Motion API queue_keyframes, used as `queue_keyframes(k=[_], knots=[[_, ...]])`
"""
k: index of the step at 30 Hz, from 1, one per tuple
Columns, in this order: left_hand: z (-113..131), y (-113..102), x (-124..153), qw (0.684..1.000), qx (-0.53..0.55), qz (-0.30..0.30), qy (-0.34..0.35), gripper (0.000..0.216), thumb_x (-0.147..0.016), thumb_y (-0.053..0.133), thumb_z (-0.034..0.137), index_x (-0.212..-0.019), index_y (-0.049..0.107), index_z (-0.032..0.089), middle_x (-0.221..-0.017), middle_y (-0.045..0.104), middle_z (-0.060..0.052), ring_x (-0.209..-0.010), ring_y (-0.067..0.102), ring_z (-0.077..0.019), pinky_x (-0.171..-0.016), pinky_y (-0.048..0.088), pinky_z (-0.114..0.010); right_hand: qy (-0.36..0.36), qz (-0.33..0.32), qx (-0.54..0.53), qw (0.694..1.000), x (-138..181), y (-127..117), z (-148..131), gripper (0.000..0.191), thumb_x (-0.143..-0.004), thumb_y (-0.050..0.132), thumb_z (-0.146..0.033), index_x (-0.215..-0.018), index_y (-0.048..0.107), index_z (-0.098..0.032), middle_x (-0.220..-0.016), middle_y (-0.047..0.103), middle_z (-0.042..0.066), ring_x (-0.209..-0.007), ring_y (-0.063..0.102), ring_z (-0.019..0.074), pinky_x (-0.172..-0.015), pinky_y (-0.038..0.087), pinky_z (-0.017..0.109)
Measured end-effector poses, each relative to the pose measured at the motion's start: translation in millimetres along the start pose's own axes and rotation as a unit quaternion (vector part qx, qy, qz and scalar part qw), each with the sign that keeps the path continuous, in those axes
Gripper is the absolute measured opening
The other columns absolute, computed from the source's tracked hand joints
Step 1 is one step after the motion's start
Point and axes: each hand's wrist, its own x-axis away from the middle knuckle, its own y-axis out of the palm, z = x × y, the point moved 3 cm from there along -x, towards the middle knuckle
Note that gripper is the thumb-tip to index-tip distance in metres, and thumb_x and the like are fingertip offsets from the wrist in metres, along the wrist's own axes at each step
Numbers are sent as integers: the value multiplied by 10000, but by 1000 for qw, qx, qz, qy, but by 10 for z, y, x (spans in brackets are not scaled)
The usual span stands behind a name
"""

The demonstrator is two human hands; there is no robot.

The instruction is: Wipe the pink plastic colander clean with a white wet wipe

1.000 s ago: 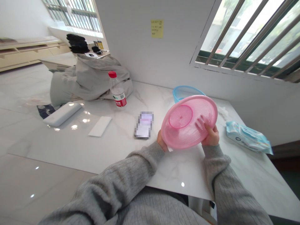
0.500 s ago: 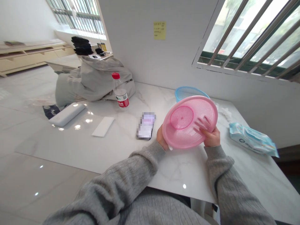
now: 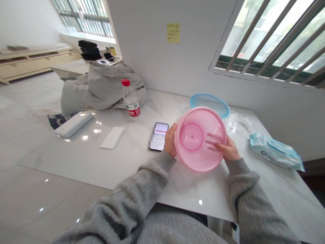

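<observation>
A round pink mesh basket [image 3: 192, 136] is held up over the white table, its open side tilted toward me. My left hand [image 3: 171, 140] grips its left rim, with most of the fingers hidden behind it. On the right, my right hand [image 3: 230, 148] pinches the rim, thumb inside and fingers showing through the mesh from behind. Just behind the pink basket rests a blue mesh basket [image 3: 210, 104], partly covered by it. Close to my left hand lies a phone [image 3: 158, 137] with its screen lit.
A bottle with a red cap [image 3: 131, 101] stands behind a white card [image 3: 112, 138]. Farther left are a white box-like object [image 3: 74, 124] and a grey cloth [image 3: 101, 88]. To the right lie clear plastic wrap [image 3: 231, 122] and a blue wipes pack [image 3: 275, 151].
The pink basket has turned to face me more and moved slightly left and down. My left hand has shifted up along the rim. More of the blue basket now shows.
</observation>
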Motion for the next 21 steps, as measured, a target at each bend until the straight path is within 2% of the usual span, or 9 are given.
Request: queue_keyframes(k=[3,7,10,13,15,17,21], knots=[[-1,-49,-28,998,-53,-13,24,86,-906,796,300,-940,843,237,-1163,829,-101,-1336,657,-358,-1307,368,-472,44,-34,28,998,-4,-35,-43,807,-665,962,-226,-1422,681,-234,-1410,760,170,-1157,789,412,-852,712,532],[-45,-28,-39,994,-36,-97,28,177,-803,830,210,-970,871,249,-1157,840,-72,-1256,683,-362,-1256,415,-456,97,-87,88,988,0,-109,-64,591,-629,940,-209,-1207,815,-198,-1276,824,137,-1122,788,393,-797,697,461],[-133,31,-8,986,-17,-166,-25,127,-724,851,141,-821,865,221,-981,840,-91,-1132,709,-374,-1163,479,-443,123,-146,90,977,29,-95,-30,576,-658,895,-189,-1230,823,-208,-1228,841,109,-1100,793,373,-840,687,472],[-289,77,76,978,-1,-173,-116,95,-693,869,129,-677,806,199,-839,803,-99,-1110,712,-384,-1083,523,-434,126,-177,72,974,57,-22,40,586,-663,871,-156,-1241,826,-243,-1171,854,68,-1041,804,350,-860,686,481],[-405,114,169,969,8,-170,-178,70,-719,870,162,-718,808,196,-878,811,-97,-1130,712,-377,-1047,547,-434,126,-172,65,975,68,33,91,598,-651,878,-154,-1238,831,-254,-1108,859,51,-990,807,338,-855,683,472],[-508,174,283,956,1,-194,-220,72,-731,878,183,-738,807,193,-887,812,-94,-1108,716,-373,-1028,562,-450,130,-165,64,975,78,84,125,632,-629,896,-166,-1251,830,-256,-1070,858,41,-984,804,341,-873,674,470],[-638,309,491,940,17,-247,-233,128,-709,920,200,-801,834,178,-929,819,-96,-1051,721,-358,-1025,565,-473,135,-165,47,976,91,158,111,707,-635,879,-184,-1333,798,-267,-1114,851,40,-1021,796,348,-933,651,485]])
